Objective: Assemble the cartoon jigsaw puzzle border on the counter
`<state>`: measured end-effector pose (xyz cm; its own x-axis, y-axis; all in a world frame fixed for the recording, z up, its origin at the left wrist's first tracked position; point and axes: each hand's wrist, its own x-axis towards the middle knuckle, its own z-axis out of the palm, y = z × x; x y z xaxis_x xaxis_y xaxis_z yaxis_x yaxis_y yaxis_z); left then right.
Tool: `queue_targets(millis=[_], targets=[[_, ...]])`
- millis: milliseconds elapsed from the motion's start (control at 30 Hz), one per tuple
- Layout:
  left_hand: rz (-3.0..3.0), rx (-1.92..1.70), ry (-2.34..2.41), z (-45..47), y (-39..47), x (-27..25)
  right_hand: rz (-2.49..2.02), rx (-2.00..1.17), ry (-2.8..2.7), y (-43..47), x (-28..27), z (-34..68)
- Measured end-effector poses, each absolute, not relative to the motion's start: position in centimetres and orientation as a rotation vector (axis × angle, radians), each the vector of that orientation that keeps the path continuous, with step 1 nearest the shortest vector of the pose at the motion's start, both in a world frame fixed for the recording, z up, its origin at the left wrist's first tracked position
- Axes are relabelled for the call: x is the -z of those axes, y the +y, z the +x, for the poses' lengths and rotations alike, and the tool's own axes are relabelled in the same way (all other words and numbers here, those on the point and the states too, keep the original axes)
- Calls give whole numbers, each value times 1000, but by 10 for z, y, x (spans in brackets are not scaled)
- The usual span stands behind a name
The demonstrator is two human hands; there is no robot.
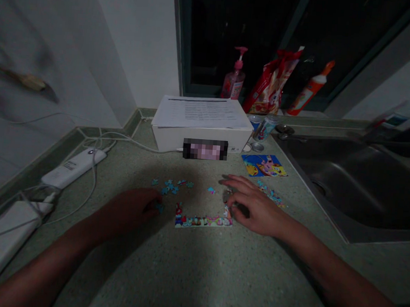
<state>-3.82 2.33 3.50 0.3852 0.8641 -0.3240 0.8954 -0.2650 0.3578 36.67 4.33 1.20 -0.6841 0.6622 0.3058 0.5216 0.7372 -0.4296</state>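
Counter point(190, 269), speckled green: a partly joined puzzle point(203, 221) lies in front of the person, a bottom row with short ends rising at left and right. Left hand point(145, 204) stands left of it, fingers curled close together, a blue piece point(159, 208) at the fingertips — whether pinched or only touched, cannot tell. Right hand point(255, 208) is at the puzzle's right end, fingers bent and loosely spread, thumb and forefinger near each other by the edge; cannot tell if they grip a piece. Loose pieces point(169, 187) lie scattered beyond the left hand; a single piece point(211, 190) sits between the hands; a further heap point(274, 195) lies partly behind the right hand. Beyond that heap — a cartoon card point(264, 166), flat, near the sink point(333, 176). White box point(171, 138) at the back, papers point(207, 114) on top.
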Motion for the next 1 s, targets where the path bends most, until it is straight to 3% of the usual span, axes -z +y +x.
queue_targets(millis=[1000], targets=[[2181, 100, 1505, -37, 23, -36, -855, -404, -2488, 45, -10, 368]])
